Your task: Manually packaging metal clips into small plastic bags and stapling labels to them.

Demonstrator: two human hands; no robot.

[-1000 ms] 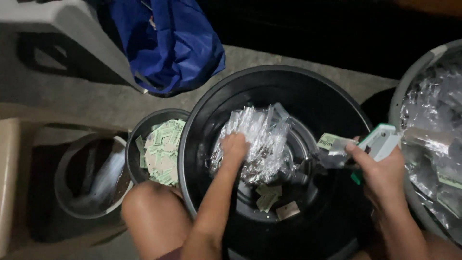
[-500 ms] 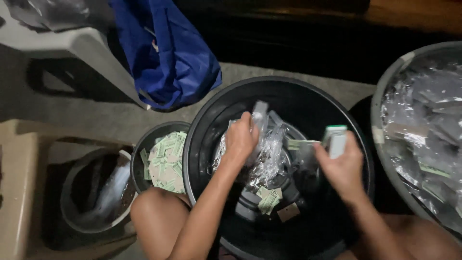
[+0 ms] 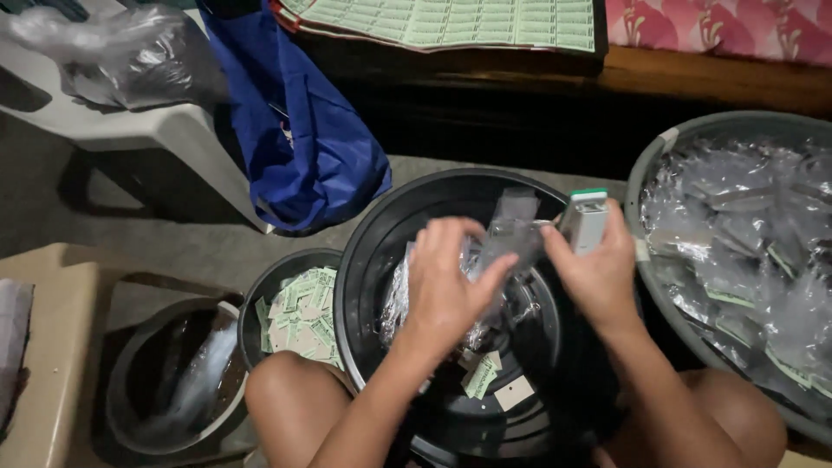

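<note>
Left hand (image 3: 446, 286) pinches a thin, clear plastic sachet (image 3: 511, 227), likely light, limp and slippery, best gripped at its edge; right hand (image 3: 598, 273) clasps a small white-and-green device (image 3: 583, 219).

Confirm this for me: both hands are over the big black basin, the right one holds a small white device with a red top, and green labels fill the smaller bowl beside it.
One detail is off. The head view shows the small white device in the right hand has a green top, not red. Both hands, the left hand too, are over the big black basin, and green labels fill the smaller bowl.
</note>
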